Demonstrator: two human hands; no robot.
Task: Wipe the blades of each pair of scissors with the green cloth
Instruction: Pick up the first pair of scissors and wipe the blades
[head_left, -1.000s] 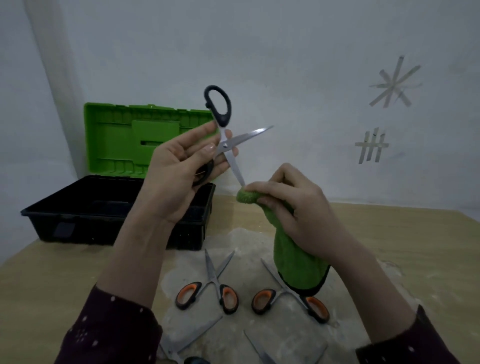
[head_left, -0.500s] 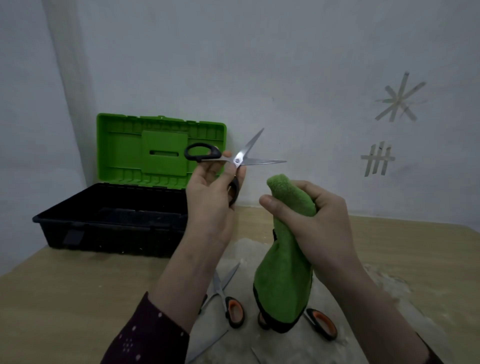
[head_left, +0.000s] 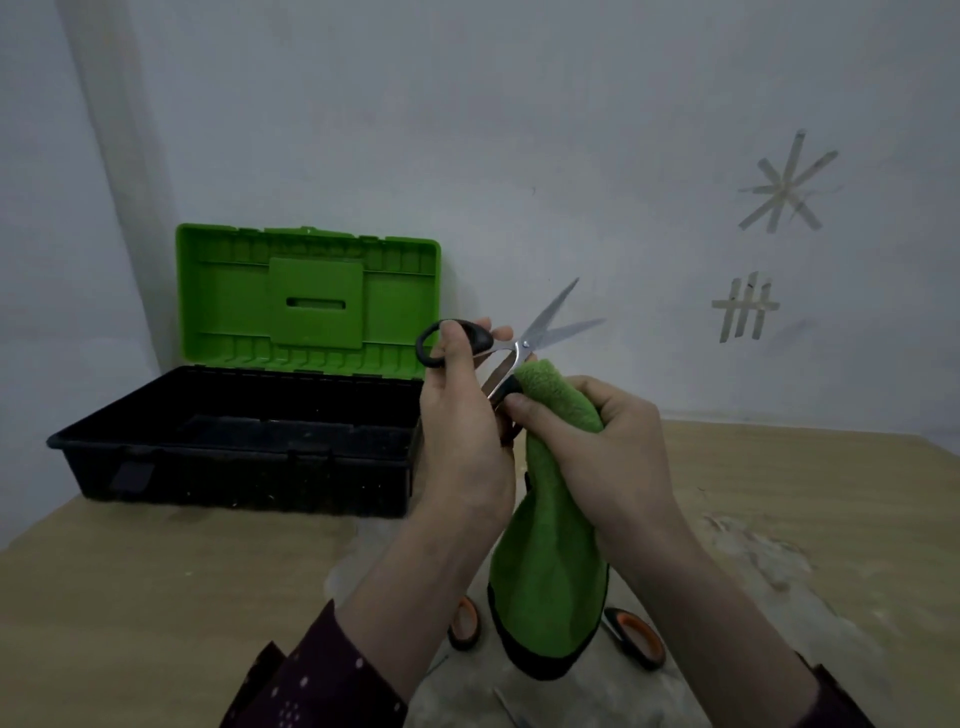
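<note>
The left hand (head_left: 457, 431) clenches the black-handled steel scissors (head_left: 511, 349), whose parted blades run up and rightward from that grip. The right hand (head_left: 597, 447) grasps the bunched green fleece cloth (head_left: 556, 400), its top just below the pivot, so the blades lie up and beyond it.

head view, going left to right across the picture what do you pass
toolbox → left hand holding the black scissors → green cloth → right hand → tape marks on the wall
</note>
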